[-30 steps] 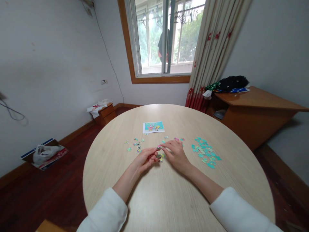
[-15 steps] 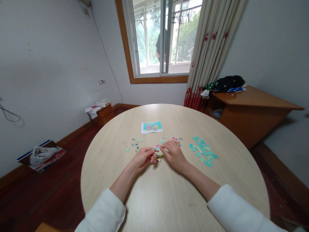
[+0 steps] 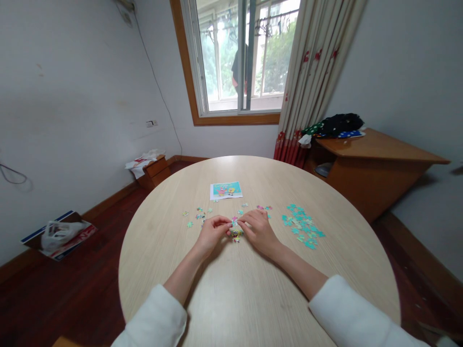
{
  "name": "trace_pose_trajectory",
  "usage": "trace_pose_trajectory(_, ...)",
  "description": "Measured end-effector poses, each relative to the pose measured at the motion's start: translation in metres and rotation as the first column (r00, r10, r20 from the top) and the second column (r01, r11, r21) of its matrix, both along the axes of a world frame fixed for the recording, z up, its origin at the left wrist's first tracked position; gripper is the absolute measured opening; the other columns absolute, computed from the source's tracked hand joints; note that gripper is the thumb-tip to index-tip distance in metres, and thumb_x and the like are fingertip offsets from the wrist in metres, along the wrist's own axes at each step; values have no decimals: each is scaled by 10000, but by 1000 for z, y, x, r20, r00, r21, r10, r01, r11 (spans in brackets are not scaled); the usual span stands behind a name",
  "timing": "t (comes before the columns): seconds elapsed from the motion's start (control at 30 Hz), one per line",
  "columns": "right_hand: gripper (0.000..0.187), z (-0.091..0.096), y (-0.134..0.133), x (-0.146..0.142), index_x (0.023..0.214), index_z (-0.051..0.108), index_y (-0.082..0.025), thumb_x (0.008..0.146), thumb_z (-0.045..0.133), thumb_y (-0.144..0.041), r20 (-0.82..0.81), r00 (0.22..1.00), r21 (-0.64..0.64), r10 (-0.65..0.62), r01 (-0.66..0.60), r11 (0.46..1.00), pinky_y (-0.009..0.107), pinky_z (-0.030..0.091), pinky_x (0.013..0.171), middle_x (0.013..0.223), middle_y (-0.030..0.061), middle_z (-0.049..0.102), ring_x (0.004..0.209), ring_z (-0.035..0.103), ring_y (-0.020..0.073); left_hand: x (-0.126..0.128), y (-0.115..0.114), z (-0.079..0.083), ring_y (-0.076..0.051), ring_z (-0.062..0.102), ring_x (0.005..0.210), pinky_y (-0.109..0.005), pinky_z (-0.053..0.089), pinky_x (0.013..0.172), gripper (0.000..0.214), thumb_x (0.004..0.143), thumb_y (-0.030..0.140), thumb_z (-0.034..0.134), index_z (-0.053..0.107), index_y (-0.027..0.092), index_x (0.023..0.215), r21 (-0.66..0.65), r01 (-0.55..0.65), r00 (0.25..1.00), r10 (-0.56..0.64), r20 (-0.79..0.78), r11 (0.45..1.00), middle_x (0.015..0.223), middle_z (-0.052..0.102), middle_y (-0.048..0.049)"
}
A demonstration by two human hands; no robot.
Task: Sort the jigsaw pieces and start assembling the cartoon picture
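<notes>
Near the middle of the round table, my left hand point(image 3: 214, 234) is closed, thumb and index finger pinching small jigsaw puzzle pieces point(image 3: 235, 221) of pink and pale colours. From the other side, my right hand point(image 3: 259, 230) grips the same pieces with its fingertips. Whether these are one or two pieces is too small to tell. Just below the fingertips lies a yellow-green cluster of puzzle pieces point(image 3: 236, 233), partly beside my left fingers. Loose pieces point(image 3: 200, 217) are scattered left of my left hand, some partly hidden by it.
A picture card point(image 3: 226, 190) showing pink and yellow cartoon figures lies beyond my hands on the table point(image 3: 231, 299). A pile of turquoise pieces point(image 3: 303, 225) is at the right. Several pieces point(image 3: 264, 207) lie past my right hand. A wooden desk point(image 3: 383, 149) stands beyond the table's right side.
My left fingers have shifted and uncurled slightly, showing more of the yellow-green cluster. My right hand keeps almost the same pose. The whole view has shifted a little.
</notes>
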State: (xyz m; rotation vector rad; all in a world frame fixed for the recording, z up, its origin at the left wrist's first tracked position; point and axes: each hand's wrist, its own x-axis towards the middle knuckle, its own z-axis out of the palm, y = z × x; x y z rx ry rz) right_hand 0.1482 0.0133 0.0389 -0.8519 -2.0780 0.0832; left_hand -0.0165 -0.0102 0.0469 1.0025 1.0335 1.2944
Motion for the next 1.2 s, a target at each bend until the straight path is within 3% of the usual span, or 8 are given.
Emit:
trace_pose_trajectory(0.3,172,-1,-1,0,787,615,-198,899,490,-238,-15,1000,-5,18,-18,1000,326,296,797,787,9,666,795,558,154,-1,2,-3,-97,544,533,-239,431,578,191,511,180,789,667,122,647,26,-54,998,54,-14,998,608,626,-18)
trace_pose_trajectory(1.2,101,0,-1,0,803,620,-190,867,541,-194,-40,998,79,46,-43,996,332,296,779,774,13,657,774,559,156,-1,2,-3,-107,564,532,-252,482,566,286,520,326,785,657,124,675,107,-69,994,77,-77,992,618,642,-21)
